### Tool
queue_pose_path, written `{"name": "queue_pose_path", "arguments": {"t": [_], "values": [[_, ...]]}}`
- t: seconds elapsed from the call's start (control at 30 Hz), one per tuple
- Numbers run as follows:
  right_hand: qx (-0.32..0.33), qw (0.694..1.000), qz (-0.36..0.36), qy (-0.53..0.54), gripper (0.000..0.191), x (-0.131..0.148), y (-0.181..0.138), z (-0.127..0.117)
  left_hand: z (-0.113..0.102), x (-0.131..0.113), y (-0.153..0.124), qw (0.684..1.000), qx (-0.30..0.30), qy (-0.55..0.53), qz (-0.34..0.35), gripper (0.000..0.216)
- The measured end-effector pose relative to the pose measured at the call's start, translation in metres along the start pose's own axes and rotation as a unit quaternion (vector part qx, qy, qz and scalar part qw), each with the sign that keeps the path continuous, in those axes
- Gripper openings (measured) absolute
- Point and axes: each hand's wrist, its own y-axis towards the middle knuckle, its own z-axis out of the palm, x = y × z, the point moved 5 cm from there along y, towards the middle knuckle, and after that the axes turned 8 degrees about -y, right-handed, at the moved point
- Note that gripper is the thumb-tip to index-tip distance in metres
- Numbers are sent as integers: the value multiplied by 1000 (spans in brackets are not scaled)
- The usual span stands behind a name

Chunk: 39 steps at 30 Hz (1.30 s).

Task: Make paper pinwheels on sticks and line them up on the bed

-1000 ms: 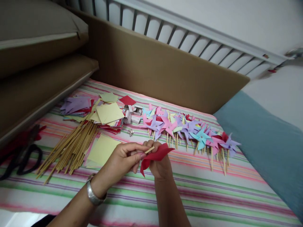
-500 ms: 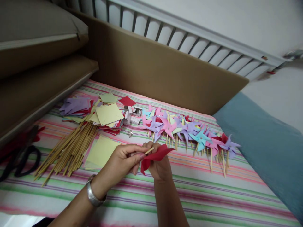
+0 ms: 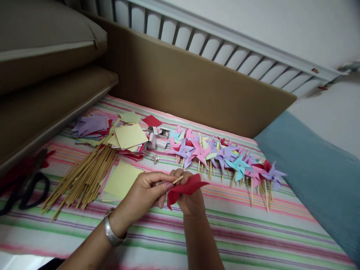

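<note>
My left hand (image 3: 146,191) pinches the end of a short wooden stick (image 3: 178,179) between thumb and fingers. My right hand (image 3: 189,200) is closed around a folded red paper pinwheel (image 3: 187,187), pressed against that stick's tip. Both hands hover just above the striped bedsheet (image 3: 239,225), in front of a yellow paper square (image 3: 120,180). A silver bracelet (image 3: 111,230) sits on my left wrist.
A row of several finished pastel pinwheels (image 3: 225,155) lies behind my hands. Left of it are a bundle of wooden sticks (image 3: 84,176), stacks of cut paper squares (image 3: 112,131) and small white boxes (image 3: 157,137). Black scissors (image 3: 25,187) lie far left. A blue pillow (image 3: 315,176) is right.
</note>
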Motion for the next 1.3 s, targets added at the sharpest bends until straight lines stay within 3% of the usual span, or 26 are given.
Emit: {"name": "queue_pose_path", "arguments": {"t": [1.3], "values": [[-15,1000,19,15,19,-2,-1,-3,1,-6,0,996,22,58,60,20]]}}
